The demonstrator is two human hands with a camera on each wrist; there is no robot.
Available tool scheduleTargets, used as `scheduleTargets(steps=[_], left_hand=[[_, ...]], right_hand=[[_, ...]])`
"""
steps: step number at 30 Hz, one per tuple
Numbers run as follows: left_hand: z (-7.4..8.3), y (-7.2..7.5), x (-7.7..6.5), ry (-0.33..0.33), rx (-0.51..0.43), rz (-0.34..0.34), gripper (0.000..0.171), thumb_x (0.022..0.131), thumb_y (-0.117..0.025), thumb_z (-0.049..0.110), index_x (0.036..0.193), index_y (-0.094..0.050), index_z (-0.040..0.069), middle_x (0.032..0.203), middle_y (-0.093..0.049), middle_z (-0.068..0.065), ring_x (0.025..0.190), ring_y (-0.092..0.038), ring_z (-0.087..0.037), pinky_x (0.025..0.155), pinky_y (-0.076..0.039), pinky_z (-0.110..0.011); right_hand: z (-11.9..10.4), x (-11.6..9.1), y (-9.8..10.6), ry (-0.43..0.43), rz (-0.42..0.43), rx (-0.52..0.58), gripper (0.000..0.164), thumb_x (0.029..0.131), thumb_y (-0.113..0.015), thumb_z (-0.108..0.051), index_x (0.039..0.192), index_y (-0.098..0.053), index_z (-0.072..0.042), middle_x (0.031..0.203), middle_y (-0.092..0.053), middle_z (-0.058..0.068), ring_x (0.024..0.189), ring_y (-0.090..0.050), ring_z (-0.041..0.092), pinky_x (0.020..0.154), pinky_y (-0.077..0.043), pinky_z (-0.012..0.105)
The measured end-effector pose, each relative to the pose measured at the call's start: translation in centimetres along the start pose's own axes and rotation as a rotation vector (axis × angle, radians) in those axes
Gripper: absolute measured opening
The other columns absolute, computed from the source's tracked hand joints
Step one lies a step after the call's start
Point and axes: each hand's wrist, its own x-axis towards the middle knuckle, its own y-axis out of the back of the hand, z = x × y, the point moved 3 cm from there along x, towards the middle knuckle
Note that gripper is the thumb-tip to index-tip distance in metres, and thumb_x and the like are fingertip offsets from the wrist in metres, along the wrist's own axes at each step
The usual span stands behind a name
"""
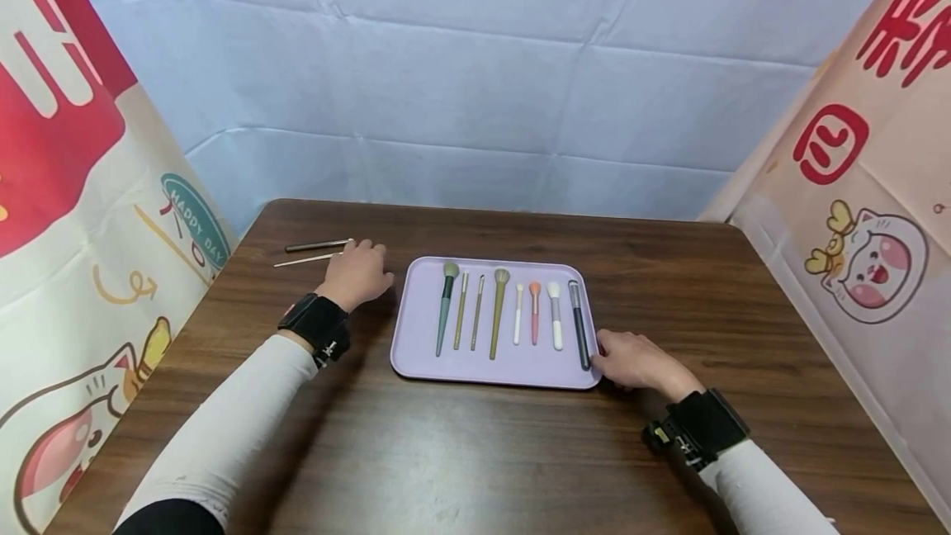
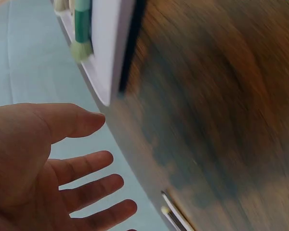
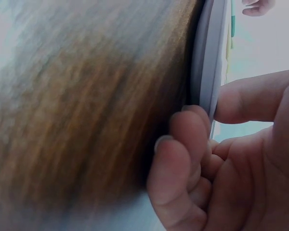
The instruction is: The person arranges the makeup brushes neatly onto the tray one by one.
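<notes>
A lilac tray [image 1: 419, 363] lies on the table with several makeup brushes in a row, from a green-tipped brush [image 1: 445, 312] at the left to a dark-handled brush [image 1: 579, 329] at the right. My right hand [image 1: 637, 363] grips the tray's near right corner; in the right wrist view its thumb [image 3: 253, 98] is over the rim and the other fingers curl beneath. My left hand [image 1: 357, 272] is left of the tray, fingers spread and holding nothing in the left wrist view. Beside it lie a dark brush [image 1: 315, 246] and a thin light-coloured stick [image 1: 305, 261].
The brown wooden table [image 1: 475, 444] ends at a pale blue cloth backdrop [image 1: 475, 89]. Printed cloths hang at the left [image 1: 96, 229] and right [image 1: 877, 213]. Each wrist wears a black camera strap [image 1: 315, 324].
</notes>
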Motion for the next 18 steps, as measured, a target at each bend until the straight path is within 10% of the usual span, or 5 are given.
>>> scheduleTargets(steps=[18], left_hand=[[-5.3, -0.2, 0.0, 0.101, -0.012, -0.013, 0.058, 0.1, -0.057, 0.021, 0.149, -0.041, -0.007, 0.142, -0.046, -0.032, 0.131, -0.041, -0.052, 0.102, -0.038, -0.067]], right_hand=[[0.0, 0.0, -0.1, 0.009, 0.008, 0.006, 0.01, 0.099, -0.056, -0.018, 0.099, -0.059, -0.008, 0.071, -0.056, 0.003, 0.056, -0.056, 0.016, 0.051, -0.044, 0.031]])
